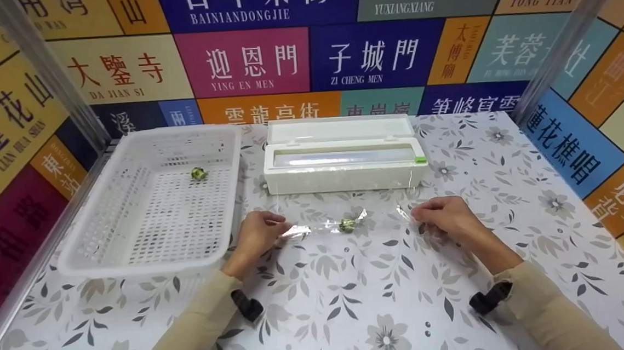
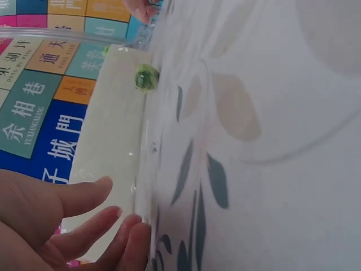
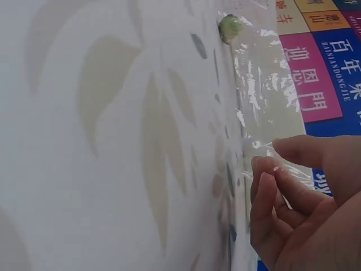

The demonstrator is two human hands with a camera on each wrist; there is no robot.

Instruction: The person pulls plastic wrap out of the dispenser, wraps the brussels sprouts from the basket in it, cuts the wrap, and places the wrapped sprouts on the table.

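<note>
In the head view, a clear sheet of cling film (image 1: 321, 226) stretches from a white film dispenser box (image 1: 345, 178) toward me. A small, roundish green vegetable piece (image 1: 347, 226) is at the sheet's near part, between my hands; its kind is unclear. At the sheet's left, my left hand (image 1: 258, 233) pinches the film; in the left wrist view its thumb and index fingertip look slightly apart. My right hand (image 1: 449, 217) pinches the film's right corner, with thumb and fingertips close together in the right wrist view (image 3: 304, 197).
A white perforated basket (image 1: 159, 262) stands at the left, holding another small green piece (image 1: 198, 173). The box's lid (image 1: 342, 129) is raised at the back, and a green slider (image 1: 420, 160) sits on its right end. Printed panels surround the floral-patterned tabletop (image 1: 353, 293).
</note>
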